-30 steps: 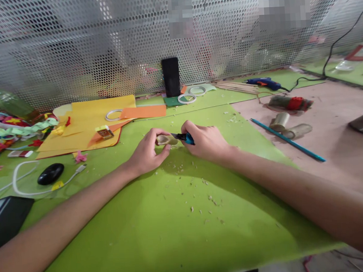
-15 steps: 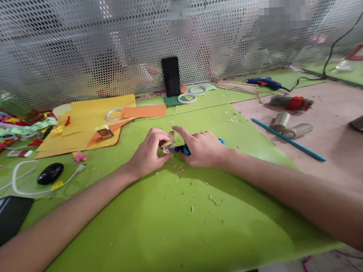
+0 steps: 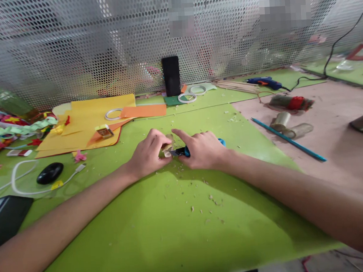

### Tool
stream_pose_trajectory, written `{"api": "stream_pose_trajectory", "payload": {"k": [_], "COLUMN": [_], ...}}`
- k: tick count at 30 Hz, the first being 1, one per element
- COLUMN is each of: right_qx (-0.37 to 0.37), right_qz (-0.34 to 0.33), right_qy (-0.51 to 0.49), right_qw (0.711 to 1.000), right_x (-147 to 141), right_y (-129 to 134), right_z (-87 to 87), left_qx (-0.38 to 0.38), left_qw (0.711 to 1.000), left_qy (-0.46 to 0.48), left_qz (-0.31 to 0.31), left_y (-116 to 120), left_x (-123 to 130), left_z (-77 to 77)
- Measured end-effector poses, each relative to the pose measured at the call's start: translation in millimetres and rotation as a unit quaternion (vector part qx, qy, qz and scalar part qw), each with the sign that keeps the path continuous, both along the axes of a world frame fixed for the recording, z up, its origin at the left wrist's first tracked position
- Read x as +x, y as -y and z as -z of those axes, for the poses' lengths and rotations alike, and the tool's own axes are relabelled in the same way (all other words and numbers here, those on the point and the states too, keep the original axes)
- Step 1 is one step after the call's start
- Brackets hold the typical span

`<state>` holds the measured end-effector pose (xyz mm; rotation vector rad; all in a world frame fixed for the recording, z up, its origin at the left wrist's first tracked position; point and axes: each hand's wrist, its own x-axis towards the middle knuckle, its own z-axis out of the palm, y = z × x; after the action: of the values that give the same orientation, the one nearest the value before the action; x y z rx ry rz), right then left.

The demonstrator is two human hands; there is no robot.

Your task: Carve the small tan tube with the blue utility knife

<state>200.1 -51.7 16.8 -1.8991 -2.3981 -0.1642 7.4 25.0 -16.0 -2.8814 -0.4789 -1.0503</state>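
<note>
My left hand (image 3: 148, 152) is closed around a short tan piece (image 3: 167, 152), perhaps bamboo, mostly covered by the fingers. In my right hand (image 3: 202, 149) is a blue and black utility knife (image 3: 182, 151), its blade pointing left and touching or very close to the tan piece. The right index finger stretches out beyond the knife. Small pale shavings (image 3: 212, 198) are scattered over the green tabletop (image 3: 129, 244) below and around both hands.
Yellow paper sheets (image 3: 103, 103) and a small box (image 3: 104, 132) lie left, near a black mouse (image 3: 50, 173). A phone (image 3: 171, 76) leans on the mesh at the back. Rightward are a teal stick (image 3: 291, 140), cut tubes (image 3: 299, 130) and a glue gun (image 3: 264, 83).
The tan piece has turned slightly within my left hand, and the knife blade has shifted a little against it. Both arms stay nearly in place.
</note>
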Motion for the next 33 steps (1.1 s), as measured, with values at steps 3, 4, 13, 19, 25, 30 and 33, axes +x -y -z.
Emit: {"api": "stream_pose_trajectory", "payload": {"k": [3, 4, 13, 19, 25, 30, 33], "right_qx": [-0.009, -0.011, -0.012, -0.054, -0.058, -0.054, -0.053], "right_qz": [-0.005, -0.008, -0.029, -0.047, -0.062, -0.072, -0.076], "right_qy": [0.003, 0.003, -0.003, -0.008, -0.018, -0.031, -0.023], "right_qw": [1.0, 1.0, 0.999, 0.997, 0.996, 0.995, 0.995], "right_x": [0.2, 0.3, 1.3, -0.6, -2.3, -4.2, -4.6], "right_y": [-0.3, -0.4, 2.0, 5.4, 8.3, 9.4, 10.0], "right_z": [-0.5, -0.6, -1.2, -5.7, -8.5, -5.2, -3.9], "left_qx": [0.049, 0.064, 0.109, 0.081, -0.007, -0.063, -0.069], "left_qw": [0.999, 0.998, 0.994, 0.997, 0.998, 0.997, 0.996], "left_qy": [-0.002, -0.002, -0.006, -0.011, -0.038, 0.008, 0.016], "left_qz": [0.002, 0.005, 0.006, 0.013, 0.041, 0.051, 0.052], "left_y": [-0.4, -0.6, 0.0, 0.9, 0.1, -3.5, -4.6], "left_x": [-0.2, -0.3, 0.5, 0.4, 1.6, 3.2, 3.4], "left_z": [0.7, 0.7, -1.3, -2.2, -1.4, 1.0, 0.5]}}
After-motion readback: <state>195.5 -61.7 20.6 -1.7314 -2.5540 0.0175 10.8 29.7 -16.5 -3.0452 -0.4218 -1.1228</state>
